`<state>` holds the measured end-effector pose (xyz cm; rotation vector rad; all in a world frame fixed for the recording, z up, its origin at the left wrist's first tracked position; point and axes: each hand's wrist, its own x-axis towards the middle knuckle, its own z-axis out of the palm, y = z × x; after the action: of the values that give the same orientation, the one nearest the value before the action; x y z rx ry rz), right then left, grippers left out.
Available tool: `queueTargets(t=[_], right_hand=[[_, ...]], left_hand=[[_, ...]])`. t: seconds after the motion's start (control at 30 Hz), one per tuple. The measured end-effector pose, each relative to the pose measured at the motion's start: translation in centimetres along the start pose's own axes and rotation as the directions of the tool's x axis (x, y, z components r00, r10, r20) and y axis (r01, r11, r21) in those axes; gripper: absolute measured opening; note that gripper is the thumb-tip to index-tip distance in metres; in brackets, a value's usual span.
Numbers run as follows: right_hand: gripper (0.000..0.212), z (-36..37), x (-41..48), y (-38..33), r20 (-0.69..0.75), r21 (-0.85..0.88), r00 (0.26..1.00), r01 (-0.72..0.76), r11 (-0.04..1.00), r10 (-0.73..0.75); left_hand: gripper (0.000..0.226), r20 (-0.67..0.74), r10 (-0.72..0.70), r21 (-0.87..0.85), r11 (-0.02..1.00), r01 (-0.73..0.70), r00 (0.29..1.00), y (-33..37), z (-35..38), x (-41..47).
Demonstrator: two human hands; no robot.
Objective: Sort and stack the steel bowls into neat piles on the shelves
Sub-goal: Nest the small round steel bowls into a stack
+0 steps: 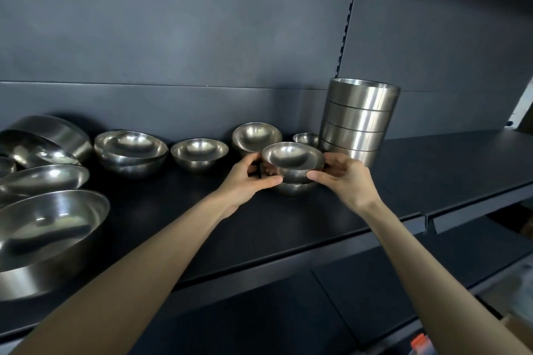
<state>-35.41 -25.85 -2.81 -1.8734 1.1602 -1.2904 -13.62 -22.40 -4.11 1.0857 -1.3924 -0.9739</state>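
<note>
A small pile of round steel bowls (292, 157) stands on the dark shelf (202, 225) in the middle of the head view. My left hand (248, 179) grips its left side and my right hand (340, 174) grips its right side, thumbs in front under the top bowl's rim. The lowest bowl (292, 189) rests on the shelf. Behind it sit a tilted bowl (256, 137), a tiny bowl (306, 139) and a tall stack of straight-walled bowls (359, 121). Further left are a single bowl (199, 153) and a nested pair (131, 151).
Several large wide bowls (43, 236) crowd the shelf's left end, some leaning on each other. The shelf's front edge (288, 264) runs across below my forearms. A slotted upright (347, 14) divides the back wall. A lower shelf (432, 268) shows at the bottom right.
</note>
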Motion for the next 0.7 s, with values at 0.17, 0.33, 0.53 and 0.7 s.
queueTargets(t=[0.17, 0.33, 0.53, 0.7], right_hand=[[0.044, 0.8, 0.1, 0.6, 0.034, 0.056, 0.999, -0.022, 0.998, 0.020], [0.039, 2.7, 0.0, -0.2, 0.101, 0.078, 0.995, -0.019, 0.997, 0.011], [0.037, 6.0, 0.0, -1.4, 0.167, 0.164, 0.985, 0.024, 0.986, -0.052], [0.037, 8.4, 0.0, -1.9, 0.212, 0.258, 0.973, 0.031, 0.966, -0.088]], left_hand=[[0.044, -0.012, -0.027, -0.050, 0.998, 0.026, 1.000, -0.5, -0.4, -0.4], [0.041, -0.076, 0.017, 0.026, 1.000, -0.015, 0.997, -0.6, -2.3, -1.9], [0.038, -0.161, 0.035, 0.067, 0.997, -0.024, 0.986, -0.4, -5.2, -4.4], [0.042, -0.231, 0.054, 0.066, 0.997, -0.039, 0.971, -0.5, -6.7, -6.4]])
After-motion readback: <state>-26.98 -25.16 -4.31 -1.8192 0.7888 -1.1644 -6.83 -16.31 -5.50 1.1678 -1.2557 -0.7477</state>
